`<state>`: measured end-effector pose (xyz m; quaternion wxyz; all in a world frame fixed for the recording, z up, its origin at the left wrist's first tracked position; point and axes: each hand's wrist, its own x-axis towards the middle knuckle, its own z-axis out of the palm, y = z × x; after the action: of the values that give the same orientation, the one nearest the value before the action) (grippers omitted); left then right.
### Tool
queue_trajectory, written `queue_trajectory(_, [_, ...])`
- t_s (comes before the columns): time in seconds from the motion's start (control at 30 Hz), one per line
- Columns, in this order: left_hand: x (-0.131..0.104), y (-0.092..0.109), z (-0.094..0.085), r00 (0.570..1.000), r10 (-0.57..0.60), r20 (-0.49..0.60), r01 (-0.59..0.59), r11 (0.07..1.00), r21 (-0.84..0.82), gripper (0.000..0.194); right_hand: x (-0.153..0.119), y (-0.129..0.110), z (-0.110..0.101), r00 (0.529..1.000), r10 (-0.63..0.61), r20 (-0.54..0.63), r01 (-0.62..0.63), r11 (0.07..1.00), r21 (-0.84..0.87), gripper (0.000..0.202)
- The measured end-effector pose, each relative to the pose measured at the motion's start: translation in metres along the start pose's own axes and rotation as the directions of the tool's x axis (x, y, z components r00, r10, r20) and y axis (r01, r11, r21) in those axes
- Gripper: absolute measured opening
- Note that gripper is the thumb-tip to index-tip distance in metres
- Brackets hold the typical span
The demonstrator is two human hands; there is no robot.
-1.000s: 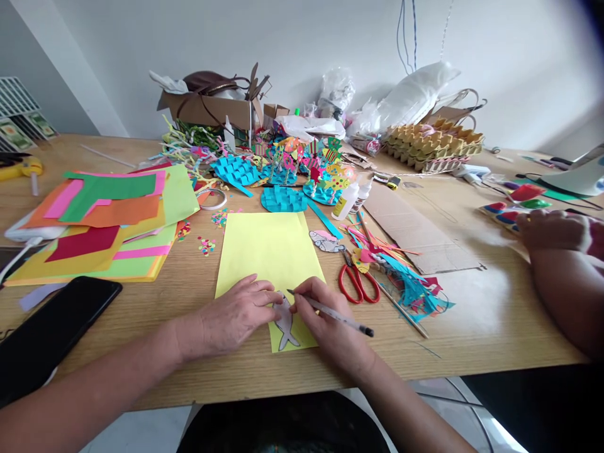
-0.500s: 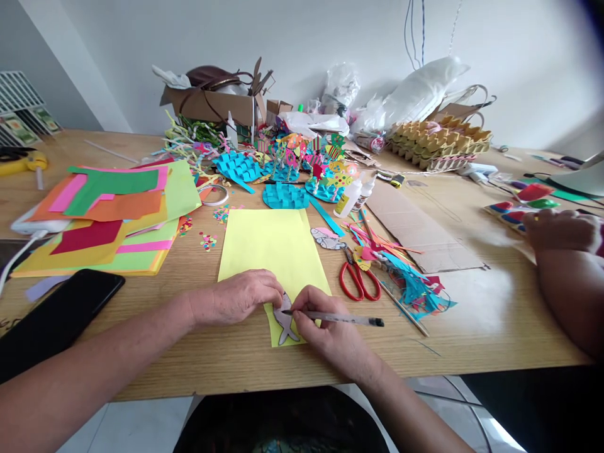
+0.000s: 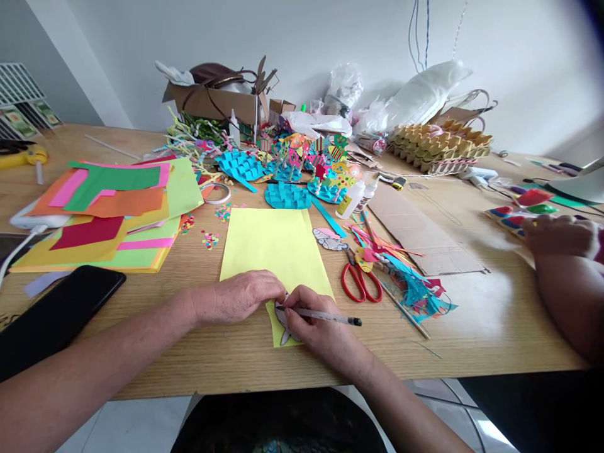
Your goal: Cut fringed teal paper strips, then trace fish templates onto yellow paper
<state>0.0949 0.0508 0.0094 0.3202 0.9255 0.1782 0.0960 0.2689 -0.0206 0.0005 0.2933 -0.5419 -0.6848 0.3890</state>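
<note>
A yellow sheet of paper [image 3: 271, 245] lies on the table in front of me. On its near edge rests a grey paper fish cutout [image 3: 284, 324], partly covered by my fingers. My left hand [image 3: 243, 296] has its fingers together, their tips pressing the fish's upper end against the sheet. Pinched in my right hand [image 3: 323, 327] is a pen [image 3: 325, 316], its tip at the cutout's left edge. Red-handled scissors [image 3: 361, 283] lie just right of the sheet, and a second fish cutout [image 3: 329, 239] sits beyond them.
Coloured paper [image 3: 113, 207] is piled at left, behind a black phone [image 3: 70, 311]. Two glue bottles [image 3: 352, 200], blue woven paper pieces [image 3: 287, 196], cardboard [image 3: 418, 229] and paper scraps [image 3: 419, 289] lie further back and right. Another person's hand [image 3: 561, 236] rests at far right.
The pen and my right hand have shifted left along the fish cutout, covering more of it. My left hand stays nearly in place. The view has moved slightly.
</note>
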Motion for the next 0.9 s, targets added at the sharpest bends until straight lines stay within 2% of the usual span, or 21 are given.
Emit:
queue_trajectory(0.6, [-0.0026,-0.0057,0.0056,0.997,0.061,-0.044,-0.061,0.998,0.015,0.028,0.0003,0.0025,0.0026,1.0,-0.01,0.006,0.01,1.0,-0.013,0.005])
queue_trajectory(0.9, [-0.0034,-0.0055,0.0057,0.998,0.063,-0.028,-0.064,0.998,-0.01,0.026,-0.0007,-0.0033,0.0003,1.0,0.007,0.023,-0.006,1.0,-0.028,0.008])
